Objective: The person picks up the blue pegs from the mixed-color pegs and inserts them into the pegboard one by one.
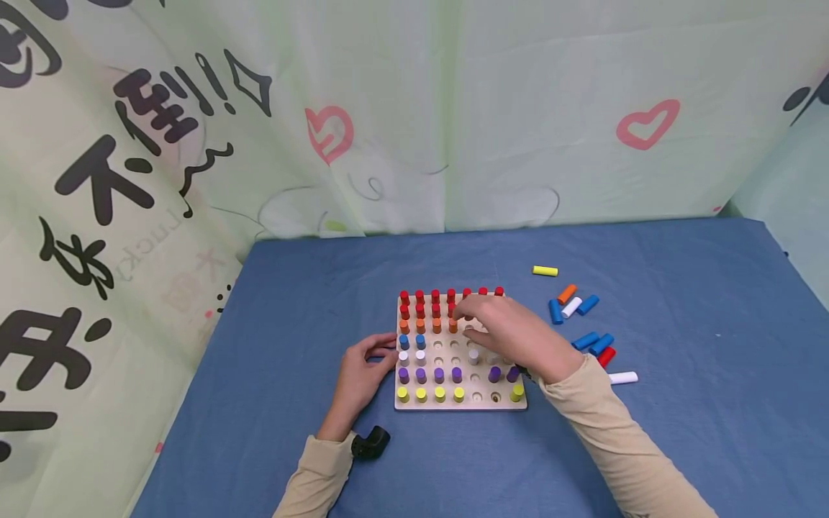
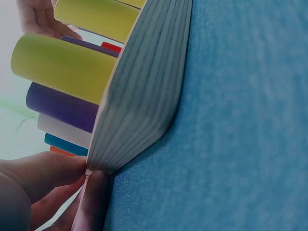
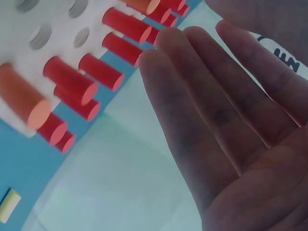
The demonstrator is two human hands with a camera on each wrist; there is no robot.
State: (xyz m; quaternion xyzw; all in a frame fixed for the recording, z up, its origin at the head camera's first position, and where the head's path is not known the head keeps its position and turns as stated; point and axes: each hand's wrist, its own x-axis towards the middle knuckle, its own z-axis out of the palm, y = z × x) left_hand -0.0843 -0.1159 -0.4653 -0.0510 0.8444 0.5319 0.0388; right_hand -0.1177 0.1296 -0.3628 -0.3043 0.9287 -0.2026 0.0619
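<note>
A wooden pegboard (image 1: 421, 404) stands on the table with rows of red, orange, blue, white, purple and yellow pegs. Its left edge is gripped by my left hand (image 1: 360, 374); in the left wrist view the thumb (image 2: 53, 171) and a finger pinch the board's edge (image 2: 139, 96) near a corner. Above the board's right half hovers my right hand (image 1: 508, 331), by the red and orange rows. Its fingers (image 3: 207, 106) look nearly straight in the right wrist view, and no peg shows between them. An orange peg (image 1: 453, 326) is close to its fingertips.
Right of the board lie loose pegs: a yellow peg (image 1: 545, 271), an orange peg (image 1: 566, 293), several blue pegs (image 1: 585, 341), a red peg (image 1: 606, 357) and white pegs (image 1: 624, 378). Blue cloth (image 1: 291, 302) covers the table, and a printed curtain (image 1: 518, 144) hangs behind.
</note>
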